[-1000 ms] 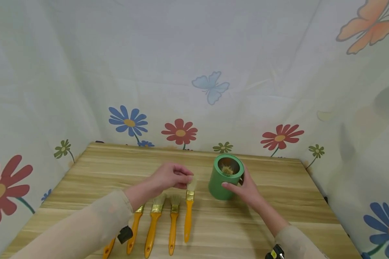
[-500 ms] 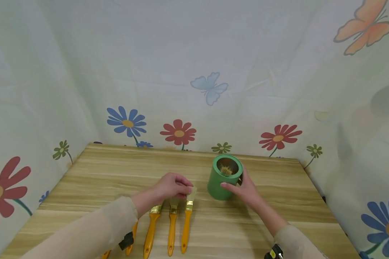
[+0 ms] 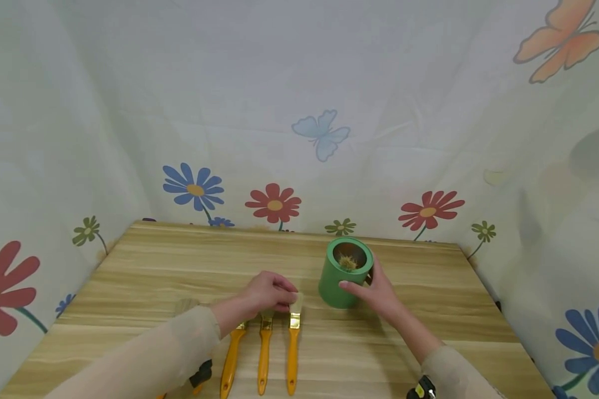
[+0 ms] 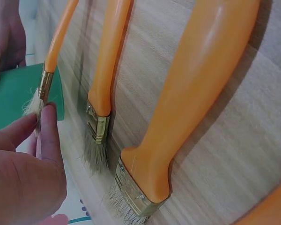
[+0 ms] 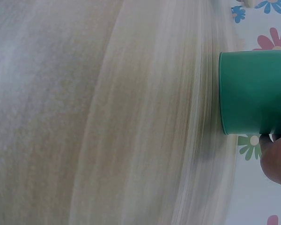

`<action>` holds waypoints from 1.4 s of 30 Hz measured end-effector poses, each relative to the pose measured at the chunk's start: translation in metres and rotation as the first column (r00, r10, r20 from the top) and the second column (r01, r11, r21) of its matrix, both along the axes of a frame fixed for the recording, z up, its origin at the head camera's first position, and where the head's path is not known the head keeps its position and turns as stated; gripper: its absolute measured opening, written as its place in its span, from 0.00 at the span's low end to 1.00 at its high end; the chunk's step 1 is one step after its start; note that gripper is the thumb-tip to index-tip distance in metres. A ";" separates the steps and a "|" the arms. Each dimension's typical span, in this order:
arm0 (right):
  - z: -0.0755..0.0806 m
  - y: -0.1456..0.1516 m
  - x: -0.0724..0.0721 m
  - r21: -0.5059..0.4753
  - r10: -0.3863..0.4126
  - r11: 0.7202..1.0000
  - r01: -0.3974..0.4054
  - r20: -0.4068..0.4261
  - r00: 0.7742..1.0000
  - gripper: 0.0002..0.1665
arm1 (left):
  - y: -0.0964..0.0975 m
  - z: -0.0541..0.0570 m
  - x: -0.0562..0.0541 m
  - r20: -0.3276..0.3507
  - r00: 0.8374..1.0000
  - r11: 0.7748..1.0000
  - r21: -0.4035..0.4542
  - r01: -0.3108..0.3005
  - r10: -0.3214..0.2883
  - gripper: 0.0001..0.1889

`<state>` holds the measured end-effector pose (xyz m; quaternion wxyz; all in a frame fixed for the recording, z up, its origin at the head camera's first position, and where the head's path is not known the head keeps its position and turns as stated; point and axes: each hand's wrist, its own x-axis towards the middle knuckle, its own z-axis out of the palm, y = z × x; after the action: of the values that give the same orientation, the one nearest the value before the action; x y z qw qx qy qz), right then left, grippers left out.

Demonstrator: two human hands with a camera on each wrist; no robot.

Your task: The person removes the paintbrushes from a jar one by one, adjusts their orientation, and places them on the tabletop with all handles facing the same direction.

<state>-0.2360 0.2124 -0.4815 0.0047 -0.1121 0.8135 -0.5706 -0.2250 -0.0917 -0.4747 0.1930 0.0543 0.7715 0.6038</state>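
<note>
My left hand [image 3: 267,292] pinches a paintbrush [image 3: 293,346] by its pale bristles, its orange handle pointing toward me. In the left wrist view, thumb and fingers meet on those bristles [image 4: 36,105], and the brush appears raised off the table. My right hand [image 3: 379,291] grips the side of a green can [image 3: 335,285], thumb on the front; the other fingers are mostly hidden behind it. Inside the can, a bristly tuft [image 3: 348,262] shows below the rim. The right wrist view shows the can's wall [image 5: 253,91] upright on the table.
Left of the held brush lie two more orange-handled paintbrushes, a narrow one [image 3: 263,360] and a wider one [image 3: 231,363]. Further left, bristles [image 3: 186,305] show beyond my left sleeve, which covers most of that side. A flower-printed cloth [image 3: 219,111] surrounds the wooden table [image 3: 419,321].
My left hand has drawn the pinched paintbrush toward me, and its handle has swung slightly right in the last half second. My right hand and the can stay in place.
</note>
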 end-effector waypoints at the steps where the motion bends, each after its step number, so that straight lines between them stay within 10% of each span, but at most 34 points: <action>1: 0.000 0.000 0.000 -0.003 0.000 1.000 0.000 -0.001 1.000 0.58 | 0.001 0.000 0.000 0.001 1.000 1.000 -0.001 -0.003 0.003 0.07; 42: -0.004 0.000 -0.002 0.004 -0.006 1.000 0.006 -0.017 1.000 0.59 | 0.010 -0.003 -0.002 -0.107 0.994 0.973 -0.227 -0.031 0.007 0.04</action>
<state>-0.2380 0.2129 -0.4854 -0.0038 -0.1144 0.8149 -0.5681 -0.2275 -0.0813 -0.4774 0.1512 0.0562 0.8455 0.5091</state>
